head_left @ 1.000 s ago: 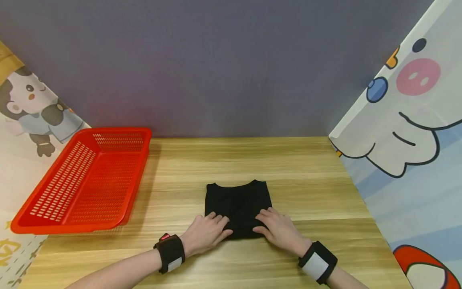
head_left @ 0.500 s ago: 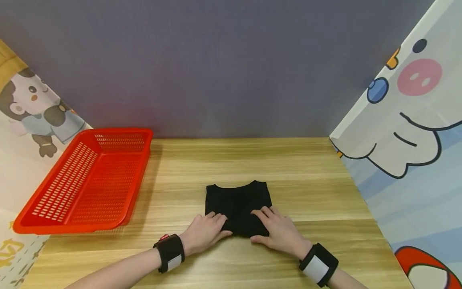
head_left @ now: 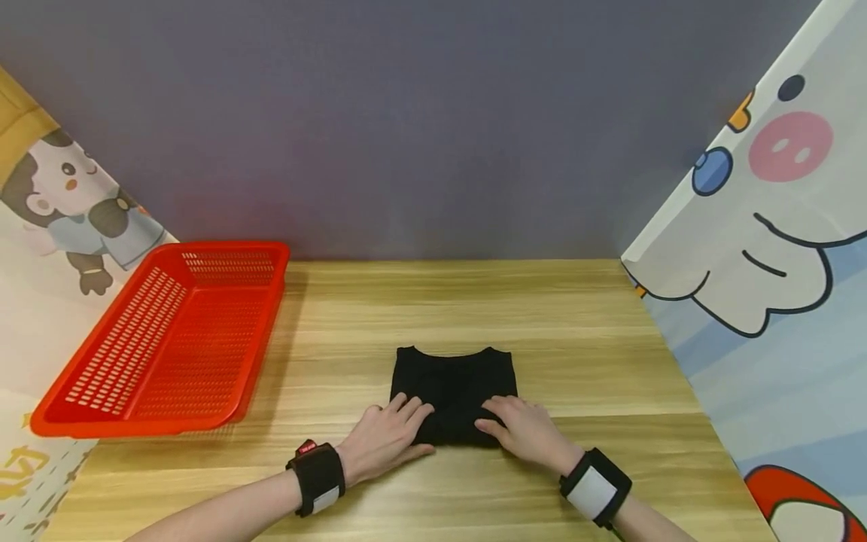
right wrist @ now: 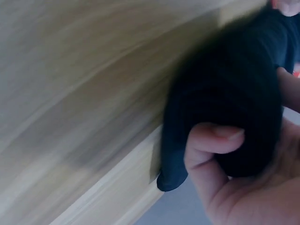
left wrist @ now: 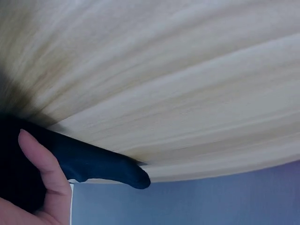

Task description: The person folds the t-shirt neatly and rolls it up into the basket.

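A small black top [head_left: 450, 380] with a scooped far edge lies on the wooden table in front of the person. My left hand [head_left: 389, 438] rests on its near left corner, fingers spread over the cloth and thumb along the near edge. On the near right side, my right hand [head_left: 528, 430] pinches the cloth between thumb and fingers. Seen from the right wrist, the bent thumb [right wrist: 218, 140] lies over a bulging fold of the black fabric. The left wrist view shows the left thumb [left wrist: 44, 161] straight against the cloth; the other left fingers are hidden there.
A red perforated plastic basket [head_left: 196, 339] stands to the left on the wooden table [head_left: 542, 301]. A grey panel [head_left: 433, 135] rises behind the table. Cartoon-printed panels border it on both sides. Each wrist wears a black band [head_left: 316, 479].
The right hand has slid inward, then back outward, and its thumb has moved up closer to its fingers on the cloth. The top has shifted slightly right. The left hand has barely moved.
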`<state>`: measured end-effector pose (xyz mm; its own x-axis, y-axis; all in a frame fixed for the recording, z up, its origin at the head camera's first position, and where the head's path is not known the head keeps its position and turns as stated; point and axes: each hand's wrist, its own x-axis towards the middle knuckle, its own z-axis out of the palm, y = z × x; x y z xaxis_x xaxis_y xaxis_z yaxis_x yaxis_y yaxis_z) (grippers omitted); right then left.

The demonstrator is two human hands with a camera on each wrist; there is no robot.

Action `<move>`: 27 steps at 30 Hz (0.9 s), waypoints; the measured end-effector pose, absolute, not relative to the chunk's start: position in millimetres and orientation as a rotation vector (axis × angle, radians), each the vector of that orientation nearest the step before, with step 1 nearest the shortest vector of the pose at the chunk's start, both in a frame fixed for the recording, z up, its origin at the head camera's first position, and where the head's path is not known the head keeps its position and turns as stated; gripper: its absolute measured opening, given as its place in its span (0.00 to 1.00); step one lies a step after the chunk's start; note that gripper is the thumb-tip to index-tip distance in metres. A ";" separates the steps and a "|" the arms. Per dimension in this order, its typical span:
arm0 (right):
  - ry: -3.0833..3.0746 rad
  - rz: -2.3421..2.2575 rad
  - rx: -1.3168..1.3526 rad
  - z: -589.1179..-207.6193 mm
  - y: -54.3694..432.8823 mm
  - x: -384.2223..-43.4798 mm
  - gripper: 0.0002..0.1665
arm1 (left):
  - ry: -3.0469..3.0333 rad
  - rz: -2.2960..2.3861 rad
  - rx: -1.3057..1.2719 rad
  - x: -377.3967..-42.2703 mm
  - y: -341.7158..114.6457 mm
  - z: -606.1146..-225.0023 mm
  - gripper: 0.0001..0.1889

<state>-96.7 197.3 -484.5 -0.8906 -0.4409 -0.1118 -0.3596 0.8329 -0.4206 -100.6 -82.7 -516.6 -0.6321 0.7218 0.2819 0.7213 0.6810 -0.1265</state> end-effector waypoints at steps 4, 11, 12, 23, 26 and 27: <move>2.785 -0.597 -0.564 -482.0 193.8 -96.7 0.28 | -2.558 -0.022 -1.155 -102.9 -82.8 -517.7 0.23; 2.872 -0.530 -0.740 -484.1 193.1 -95.9 0.34 | -2.689 -0.251 -1.145 -108.2 -82.3 -513.7 0.21; 2.874 -0.540 -0.755 -484.4 193.6 -96.3 0.32 | -2.712 -0.268 -1.139 -108.3 -82.2 -512.8 0.21; 2.885 -0.644 -0.735 -484.5 196.8 -100.5 0.15 | -2.613 0.043 -1.182 -107.7 -84.1 -513.8 0.38; 2.897 -0.636 -0.674 -485.7 193.7 -99.6 0.16 | -2.579 0.068 -1.177 -107.6 -84.3 -516.5 0.34; 2.915 -0.621 -0.661 -486.9 192.8 -98.8 0.16 | -2.576 0.067 -1.175 -107.7 -84.3 -517.3 0.31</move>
<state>-98.8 192.8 -486.9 -0.9024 -0.4308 0.0028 -0.3946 0.8239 -0.4068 -107.7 -84.3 -517.3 -0.6163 0.7441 0.2578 0.7297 0.6627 -0.1682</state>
